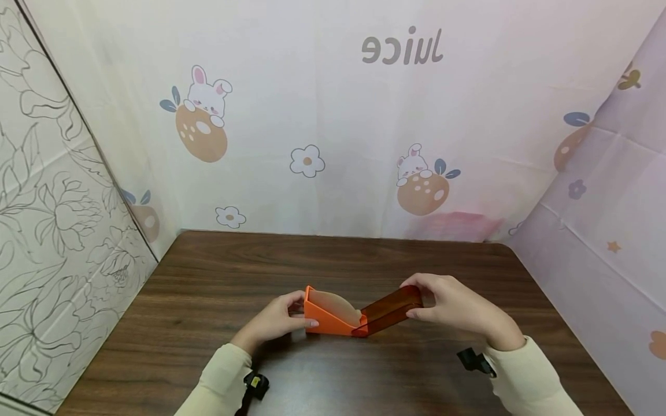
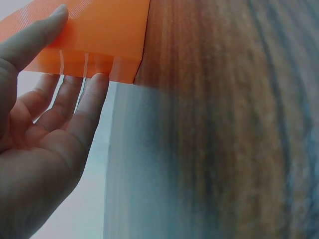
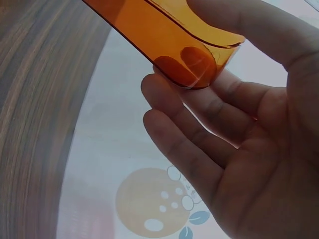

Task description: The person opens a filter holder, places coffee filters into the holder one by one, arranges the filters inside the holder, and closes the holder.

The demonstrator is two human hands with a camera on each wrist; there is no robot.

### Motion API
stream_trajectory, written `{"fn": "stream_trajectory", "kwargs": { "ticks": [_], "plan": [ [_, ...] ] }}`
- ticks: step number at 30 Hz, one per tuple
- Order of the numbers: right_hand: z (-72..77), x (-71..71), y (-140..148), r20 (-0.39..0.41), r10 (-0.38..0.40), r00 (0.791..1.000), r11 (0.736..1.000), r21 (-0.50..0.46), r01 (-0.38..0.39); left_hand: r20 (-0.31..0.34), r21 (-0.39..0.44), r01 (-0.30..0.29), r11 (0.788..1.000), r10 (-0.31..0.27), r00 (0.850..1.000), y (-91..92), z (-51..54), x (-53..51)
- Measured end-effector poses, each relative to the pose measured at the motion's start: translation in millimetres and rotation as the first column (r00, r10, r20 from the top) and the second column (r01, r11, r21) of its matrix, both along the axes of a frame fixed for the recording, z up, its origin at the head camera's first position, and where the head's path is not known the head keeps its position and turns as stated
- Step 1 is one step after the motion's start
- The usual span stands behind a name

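Observation:
An orange wedge-sided case (image 1: pixel 333 316) stands on the table, its tall end to the left. A tan, round-edged thing (image 1: pixel 335 305) shows inside it; its kind is not clear. My left hand (image 1: pixel 278 316) grips the tall end, thumb on the near side wall and fingertips at the end face, as the left wrist view shows. From the case's low right end a see-through amber lid (image 1: pixel 391 309) slants up to the right, swung away from the case. My right hand (image 1: pixel 452 303) holds the lid's far end between thumb and fingers; the lower fingers stay off it.
Under both hands lies a dark wood-grain table (image 1: pixel 322 375). A printed cloth (image 1: pixel 312 115) hangs behind it and along the right side. At the left stands a panel with flower line drawings (image 1: pixel 57 231). A black wrist camera (image 1: pixel 476 361) sits near the right sleeve.

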State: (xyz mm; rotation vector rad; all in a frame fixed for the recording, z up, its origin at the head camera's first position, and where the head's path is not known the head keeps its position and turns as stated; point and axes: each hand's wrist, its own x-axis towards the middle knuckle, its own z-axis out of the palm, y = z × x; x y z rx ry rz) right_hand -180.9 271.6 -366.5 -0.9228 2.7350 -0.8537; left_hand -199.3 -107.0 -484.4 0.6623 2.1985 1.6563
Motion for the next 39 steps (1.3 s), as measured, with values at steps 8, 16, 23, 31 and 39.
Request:
{"fn": "stream_trajectory", "kwargs": {
  "ticks": [8, 16, 23, 31, 39],
  "plan": [
    [-0.7, -3.6, -9.1, -0.029, 0.02, 0.999, 0.999, -0.039, -0.021, 0.006, 0.004, -0.003, 1.0, 0.003, 1.0, 0.3, -1.2, -0.6],
    [1.5, -4.1, -15.3, -0.037, 0.017, 0.999, 0.999, -0.03, -0.018, -0.009, -0.021, -0.009, 1.0, 0.008, 1.0, -0.7, 0.5, 0.3],
    [3.4, -6.4, -25.3, -0.011, 0.021, 1.0, 0.999, -0.043, -0.022, -0.012, -0.033, -0.011, 0.999, 0.011, 1.0, -0.7, 1.5, 1.2],
    [6.2, -9.5, -43.8, -0.05, 0.02, 0.999, 0.999, -0.047, -0.023, -0.032, -0.043, -0.009, 0.999, 0.007, 0.999, 0.1, 0.9, 0.5],
    [1.4, -12.2, -64.7, -0.049, 0.021, 0.999, 0.995, -0.096, -0.026, -0.013, -0.032, -0.011, 0.999, 0.01, 1.0, -0.2, 0.2, 0.1]
  ]
}}
